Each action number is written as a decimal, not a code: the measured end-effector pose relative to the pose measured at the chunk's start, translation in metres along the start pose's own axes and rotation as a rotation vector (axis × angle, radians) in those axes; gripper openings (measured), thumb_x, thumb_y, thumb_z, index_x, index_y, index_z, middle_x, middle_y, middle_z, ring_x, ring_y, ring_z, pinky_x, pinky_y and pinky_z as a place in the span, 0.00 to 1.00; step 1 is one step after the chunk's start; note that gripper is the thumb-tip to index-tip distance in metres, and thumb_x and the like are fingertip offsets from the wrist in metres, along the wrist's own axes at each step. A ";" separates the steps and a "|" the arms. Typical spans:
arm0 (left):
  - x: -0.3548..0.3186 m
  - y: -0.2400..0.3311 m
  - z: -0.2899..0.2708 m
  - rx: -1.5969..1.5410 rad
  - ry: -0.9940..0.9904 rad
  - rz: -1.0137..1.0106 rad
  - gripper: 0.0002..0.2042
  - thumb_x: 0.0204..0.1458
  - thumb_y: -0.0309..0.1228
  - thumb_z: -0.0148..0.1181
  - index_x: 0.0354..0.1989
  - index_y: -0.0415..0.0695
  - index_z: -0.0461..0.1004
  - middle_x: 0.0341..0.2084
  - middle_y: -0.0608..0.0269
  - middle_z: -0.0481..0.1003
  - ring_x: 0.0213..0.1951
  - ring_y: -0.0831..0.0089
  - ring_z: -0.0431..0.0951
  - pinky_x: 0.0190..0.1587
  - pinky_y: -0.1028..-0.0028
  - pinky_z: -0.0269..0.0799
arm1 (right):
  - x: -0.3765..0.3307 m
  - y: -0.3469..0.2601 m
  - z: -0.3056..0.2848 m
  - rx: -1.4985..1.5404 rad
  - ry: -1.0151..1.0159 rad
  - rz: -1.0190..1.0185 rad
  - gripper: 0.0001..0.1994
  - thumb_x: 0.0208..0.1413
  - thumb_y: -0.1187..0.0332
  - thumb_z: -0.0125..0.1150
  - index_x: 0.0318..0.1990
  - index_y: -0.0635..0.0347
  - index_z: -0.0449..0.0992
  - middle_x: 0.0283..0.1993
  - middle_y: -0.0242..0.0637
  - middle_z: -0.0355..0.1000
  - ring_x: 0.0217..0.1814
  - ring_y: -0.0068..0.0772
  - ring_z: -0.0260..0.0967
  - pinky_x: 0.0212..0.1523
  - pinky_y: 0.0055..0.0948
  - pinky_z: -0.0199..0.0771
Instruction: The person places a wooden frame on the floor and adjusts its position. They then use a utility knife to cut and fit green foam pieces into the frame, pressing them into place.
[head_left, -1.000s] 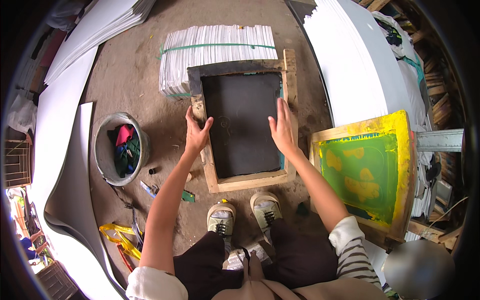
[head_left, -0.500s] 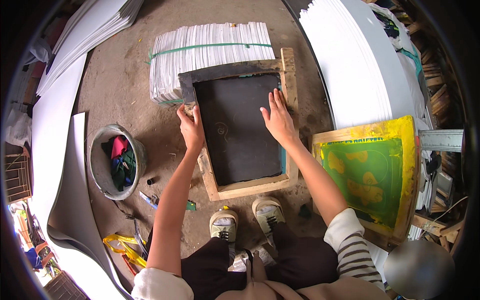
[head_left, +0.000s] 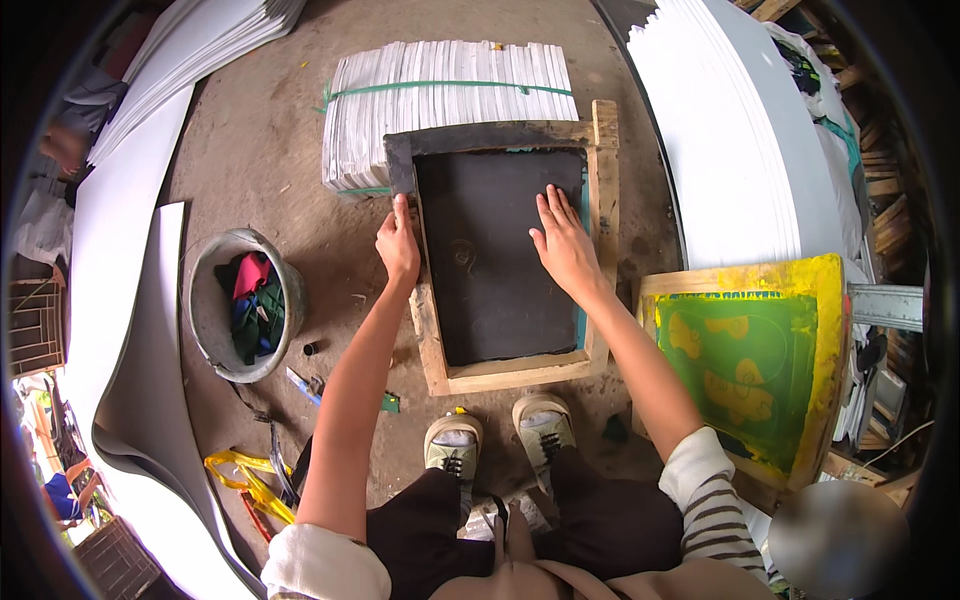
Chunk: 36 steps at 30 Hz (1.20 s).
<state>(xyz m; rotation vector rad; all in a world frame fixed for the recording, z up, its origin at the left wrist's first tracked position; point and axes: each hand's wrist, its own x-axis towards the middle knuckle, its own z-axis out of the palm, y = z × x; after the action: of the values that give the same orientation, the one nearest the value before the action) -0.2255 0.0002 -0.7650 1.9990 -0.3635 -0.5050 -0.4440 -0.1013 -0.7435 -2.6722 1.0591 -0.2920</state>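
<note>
Head view: we have a wooden frame [head_left: 520, 374] at upper middle.
Our left hand [head_left: 399, 246], partly closed, grips its left edge; our right hand [head_left: 570, 248] lies flat and open over its dark screen [head_left: 495, 300], gripping nothing.

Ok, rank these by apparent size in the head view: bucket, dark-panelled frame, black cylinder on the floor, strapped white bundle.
1. dark-panelled frame
2. strapped white bundle, partly hidden by the frame
3. bucket
4. black cylinder
</note>
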 end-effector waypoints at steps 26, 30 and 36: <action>-0.128 0.157 -0.122 -0.236 -0.170 0.670 0.33 0.50 0.46 0.58 0.59 0.40 0.53 0.53 0.43 0.61 0.56 0.60 0.61 0.58 0.63 0.53 | -0.083 -0.060 -0.223 -0.075 0.529 -0.279 0.23 0.45 0.68 0.64 0.49 0.66 0.69 0.50 0.43 0.69 0.54 0.43 0.64 0.54 0.35 0.66; -0.129 0.163 -0.134 -0.370 -0.244 0.443 0.29 0.51 0.49 0.57 0.53 0.37 0.63 0.41 0.53 0.70 0.45 0.67 0.69 0.50 0.72 0.61 | -0.111 -0.070 -0.228 -0.105 0.514 -0.313 0.24 0.46 0.70 0.63 0.52 0.67 0.67 0.53 0.44 0.67 0.57 0.42 0.62 0.57 0.35 0.64; -0.132 0.153 -0.139 -0.430 -0.301 0.338 0.17 0.55 0.41 0.53 0.46 0.41 0.71 0.42 0.65 0.72 0.47 0.77 0.67 0.51 0.78 0.58 | -0.135 -0.066 -0.242 -0.408 0.461 -0.376 0.28 0.47 0.80 0.54 0.59 0.63 0.59 0.59 0.42 0.60 0.63 0.40 0.54 0.65 0.39 0.54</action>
<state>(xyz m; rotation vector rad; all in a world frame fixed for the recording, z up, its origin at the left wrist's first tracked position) -0.2776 0.0973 -0.5454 1.4125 -0.7012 -0.6094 -0.5651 0.0003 -0.5069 -3.2697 0.7749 -0.8861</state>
